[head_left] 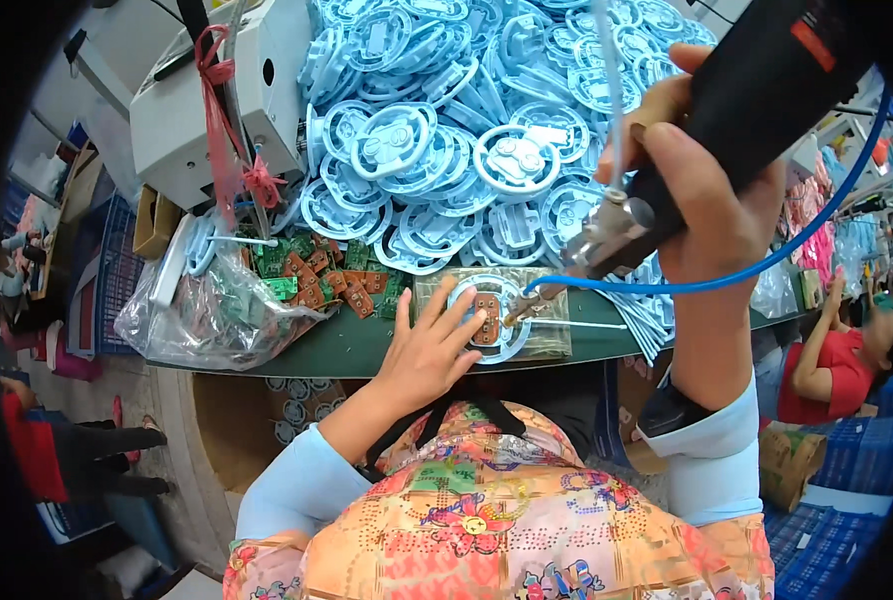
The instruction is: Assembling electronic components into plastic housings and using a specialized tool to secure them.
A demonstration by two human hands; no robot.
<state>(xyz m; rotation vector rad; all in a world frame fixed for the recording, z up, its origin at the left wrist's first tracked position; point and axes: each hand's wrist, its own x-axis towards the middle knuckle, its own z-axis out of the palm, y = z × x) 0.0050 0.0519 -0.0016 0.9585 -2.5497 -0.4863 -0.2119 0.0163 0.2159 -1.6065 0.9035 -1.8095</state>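
My left hand (429, 345) lies palm down with fingers spread, its fingertips on the left side of a light blue plastic ring (508, 348) shaped like a toy steering wheel. A brown circuit board (486, 312) sits inside that ring. Wrapped round a black power screwdriver (757, 90), my right hand (717, 185) holds it tilted above the work. Its metal tip (517, 314) comes down at the board's right edge; whether it touches a screw is too small to tell. From the ring a thin white rod (582, 324) points right. Under it all lies a flat tan pad (557, 345).
Light blue plastic wheel parts (397, 140) are heaped behind the work. Green and brown circuit boards (352, 285) lie to the left, beside a clear plastic bag (227, 310). More pale rods (642, 320) lie right. A blue hose (767, 262) loops from the screwdriver. A white machine (222, 100) stands back left.
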